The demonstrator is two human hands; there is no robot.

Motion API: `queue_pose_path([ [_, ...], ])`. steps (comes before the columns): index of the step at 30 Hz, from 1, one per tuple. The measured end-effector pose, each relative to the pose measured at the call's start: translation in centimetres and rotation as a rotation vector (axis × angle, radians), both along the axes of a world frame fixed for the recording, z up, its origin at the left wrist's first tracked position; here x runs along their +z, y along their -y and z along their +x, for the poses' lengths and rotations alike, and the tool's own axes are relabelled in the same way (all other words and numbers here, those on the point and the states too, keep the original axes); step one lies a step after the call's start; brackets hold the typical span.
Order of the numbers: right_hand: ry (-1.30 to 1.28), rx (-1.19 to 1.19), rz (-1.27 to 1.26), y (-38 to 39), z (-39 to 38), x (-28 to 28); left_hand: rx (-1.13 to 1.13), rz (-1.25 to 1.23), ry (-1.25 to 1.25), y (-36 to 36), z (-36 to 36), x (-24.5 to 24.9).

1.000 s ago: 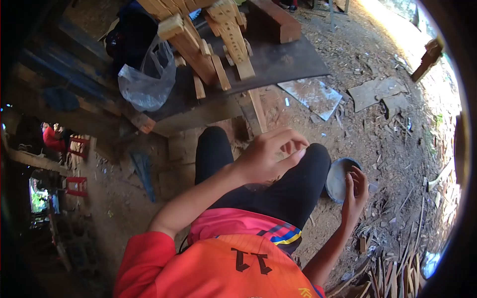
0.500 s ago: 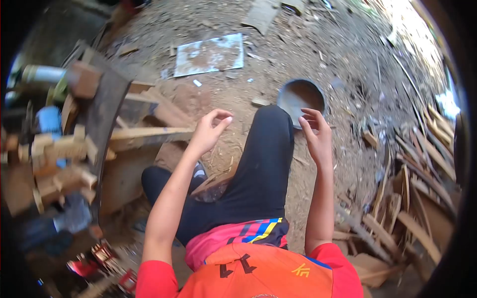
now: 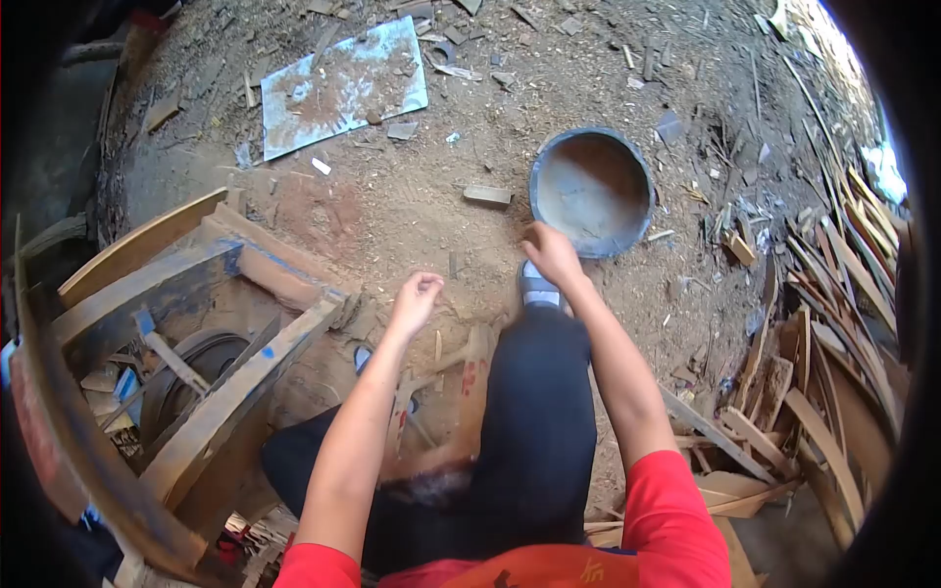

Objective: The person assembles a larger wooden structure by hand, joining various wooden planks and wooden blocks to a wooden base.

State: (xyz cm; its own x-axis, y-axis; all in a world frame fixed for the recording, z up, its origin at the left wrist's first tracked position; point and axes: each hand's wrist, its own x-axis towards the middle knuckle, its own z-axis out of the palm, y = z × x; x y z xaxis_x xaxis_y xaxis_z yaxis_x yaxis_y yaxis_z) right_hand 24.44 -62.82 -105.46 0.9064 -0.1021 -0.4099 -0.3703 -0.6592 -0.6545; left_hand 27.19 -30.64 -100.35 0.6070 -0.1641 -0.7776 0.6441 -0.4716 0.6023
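My left hand (image 3: 417, 302) hovers over the dirt floor above my left leg, its fingers loosely bent with a small gap at the thumb and nothing visible in them. My right hand (image 3: 555, 255) is above my right shoe (image 3: 538, 282), near the lower left rim of a round dark basin (image 3: 642, 211). Its fingers are loosely bent, pointing left and down, and I see nothing in them. The basin lies on the ground with dusty, pale brown stuff on its bottom. A small wooden block (image 3: 487, 195) rests left of the basin. Between my legs is a wooden piece with red marks (image 3: 469, 377).
On the left stands a wooden frame (image 3: 250, 358) with blue marks, a dark wheel (image 3: 201, 377) inside it. A dusty pale sheet (image 3: 348, 88) lies farther off. Wood offcuts (image 3: 833, 343) are piled on the right. Chips and scraps litter the ground.
The view has turned left-to-right and steadied, showing more of the wooden frame. My right hand has gone from beside my knee to past it, reaching forward. Both hands' fingers are more curled.
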Motion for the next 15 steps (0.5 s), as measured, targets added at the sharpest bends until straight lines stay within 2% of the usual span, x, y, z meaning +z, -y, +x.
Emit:
queue_pose_path([
  [3,-0.11,0.275,-0.17,-1.3,3.0,-7.3,0.008,-0.018,0.042,1.3,-3.1,-3.8],
  [4,-0.126,0.359,-0.22,-2.1,4.4,-9.1,0.071,-0.03,0.07,1.6,-5.1,-5.9],
  [5,0.004,0.44,-0.32,-2.6,4.9,-10.7,0.219,-0.151,0.022,3.1,-6.0,-5.8],
  [6,-0.025,0.604,-0.382,-3.0,6.2,-11.6,0.344,-0.162,-0.152,4.4,-6.3,-5.7],
  [7,-0.214,0.609,-0.346,-3.9,8.0,-12.2,0.296,-0.149,-0.115,5.1,-7.3,-6.9],
  [8,-0.182,0.576,-0.322,-4.3,8.3,-14.6,0.317,-0.181,-0.156,6.1,-8.1,-6.9],
  [10,-0.347,0.546,-0.304,-5.0,9.0,-15.2,0.219,-0.21,-0.138,7.7,-8.9,-8.4],
  [11,-0.397,0.561,-0.269,-4.8,8.7,-17.7,0.167,-0.172,-0.152,8.6,-8.4,-8.2],
  [13,-0.465,0.546,-0.246,-5.0,8.8,-17.7,0.22,-0.213,-0.216,9.0,-7.6,-8.9],
  [15,-0.336,0.514,-0.272,-4.8,8.0,-18.4,0.177,-0.196,-0.215,9.3,-5.3,-8.0],
])
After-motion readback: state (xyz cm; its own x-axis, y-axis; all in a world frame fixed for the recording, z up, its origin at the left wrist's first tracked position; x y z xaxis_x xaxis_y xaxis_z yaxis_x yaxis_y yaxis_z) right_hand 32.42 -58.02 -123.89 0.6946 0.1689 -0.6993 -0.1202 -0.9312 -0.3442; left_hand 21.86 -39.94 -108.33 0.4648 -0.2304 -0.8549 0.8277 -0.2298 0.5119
